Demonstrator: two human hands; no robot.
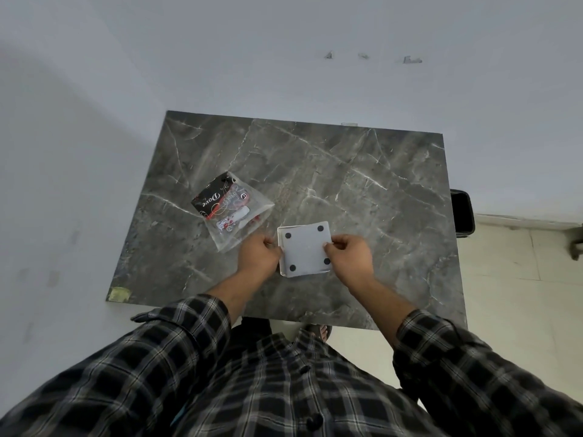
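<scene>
Toward the near side of the dark marble-look surface (pixel 347 171), about mid-width, is the thing I'm working on: a white square box (pixel 305 249).

What's around it: just left of it and a bit further back lies a clear plastic packet (pixel 232 212) with a black "Dove" card and some red-and-white bits inside. Its near corner comes right up beside the knuckles of the left grip (pixel 258 252), so that's the only thing crowding me. I can't tell if they actually touch. A black bin-like thing (pixel 462 214) pokes out past the right edge of the surface, well apart from the box. A yellowish sticker (pixel 119 294) sits at the near-left corner, also well away. Below the near edge I can see a sandalled foot (pixel 321 332) on the floor.

Pose: both forearms come in from the bottom in checked sleeves (pixel 195 323) and angle toward each other. The left grip is curled and pinches the box's left edge. The right grip (pixel 351 250) pinches the right edge, fingertips on the white face, knuckles up. So both are clamped on the box from opposite sides. I can't say from this angle whether it rests on the surface or is lifted a touch.

Counts: one box, and four black round dots (pixel 320 228) on its upward face, one per corner. One packet, one sticker, one bin-like thing, and two grips.
</scene>
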